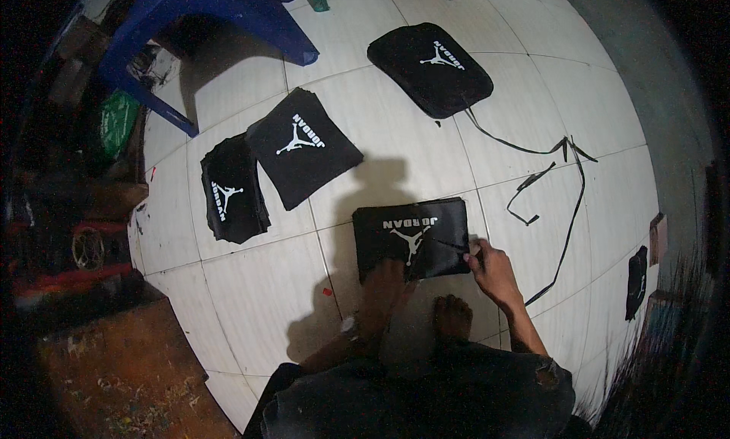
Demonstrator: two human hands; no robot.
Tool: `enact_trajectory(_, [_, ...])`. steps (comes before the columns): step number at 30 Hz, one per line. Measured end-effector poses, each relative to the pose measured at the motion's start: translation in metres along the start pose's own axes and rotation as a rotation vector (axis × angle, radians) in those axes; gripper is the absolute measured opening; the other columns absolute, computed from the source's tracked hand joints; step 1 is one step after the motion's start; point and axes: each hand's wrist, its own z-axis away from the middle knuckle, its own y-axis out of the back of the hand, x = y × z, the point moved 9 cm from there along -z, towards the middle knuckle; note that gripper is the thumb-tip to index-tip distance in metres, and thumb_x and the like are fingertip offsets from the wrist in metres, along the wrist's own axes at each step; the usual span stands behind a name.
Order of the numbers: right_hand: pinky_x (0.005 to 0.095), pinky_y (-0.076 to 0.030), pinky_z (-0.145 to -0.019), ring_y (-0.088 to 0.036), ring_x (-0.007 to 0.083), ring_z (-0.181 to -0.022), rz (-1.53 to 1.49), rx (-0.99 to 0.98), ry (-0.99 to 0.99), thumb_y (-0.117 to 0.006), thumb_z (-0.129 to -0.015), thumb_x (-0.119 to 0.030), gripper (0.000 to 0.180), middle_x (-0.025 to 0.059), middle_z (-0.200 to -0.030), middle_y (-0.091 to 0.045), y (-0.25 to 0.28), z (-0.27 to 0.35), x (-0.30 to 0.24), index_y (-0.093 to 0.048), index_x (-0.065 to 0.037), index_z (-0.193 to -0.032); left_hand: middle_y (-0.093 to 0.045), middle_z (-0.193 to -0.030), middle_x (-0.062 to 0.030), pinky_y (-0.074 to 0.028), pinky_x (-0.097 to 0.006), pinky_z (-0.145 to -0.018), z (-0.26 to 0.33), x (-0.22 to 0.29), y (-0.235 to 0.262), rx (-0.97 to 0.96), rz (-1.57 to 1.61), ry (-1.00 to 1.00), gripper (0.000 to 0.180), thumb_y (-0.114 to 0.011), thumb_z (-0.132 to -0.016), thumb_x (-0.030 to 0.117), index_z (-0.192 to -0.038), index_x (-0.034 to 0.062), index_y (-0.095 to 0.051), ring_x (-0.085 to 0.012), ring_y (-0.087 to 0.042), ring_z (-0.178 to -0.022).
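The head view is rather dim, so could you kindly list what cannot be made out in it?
Head view: the fingertips of the left hand, lost in shadow.
Head view: the kind of thin item at the right hand, dark against the black piece.
Head view: the upper part of the blue furniture, cut off by the top edge.

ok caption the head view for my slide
Left hand and right hand at a black rectangular printed panel, more black printed stacks beyond on white floor tiles.
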Motion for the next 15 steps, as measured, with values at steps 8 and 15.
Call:
enact_trajectory(8, [0.0391,-0.055,-0.079,-0.07,0.0222,-0.09,-0.929,-0.327,-0.356,-0.057,-0.104,-0.019,0.026,0.0097,-0.097,-0.075,-0.127,0.013,-0.014,-0.067,0.003,-0.112,-0.067,-0.096,-0.0197,-0.056,-0.043,-0.077,0.008,0.04,-0.006,-0.17,0.672,-0.101,0.016,-0.064,-0.097,0.017,-0.102,0.0014,-0.065,-0.0354,-0.069,-0.092])
enact_trajectory(15, [0.042,-0.056,-0.069,-0.07,0.032,-0.088,-0.152,0.038,0.263,-0.057,-0.098,-0.008,0.019,0.02,-0.101,-0.071,-0.075,0.038,-0.058,-0.065,0.001,-0.112,-0.07,-0.076,-0.0144,-0.055,-0.039,-0.065,-0.03,0.01,0.007,-0.126,0.847,0.194,0.026,-0.069,-0.097,0.023,-0.099,-0.0023,-0.07,-0.0227,-0.071,-0.068])
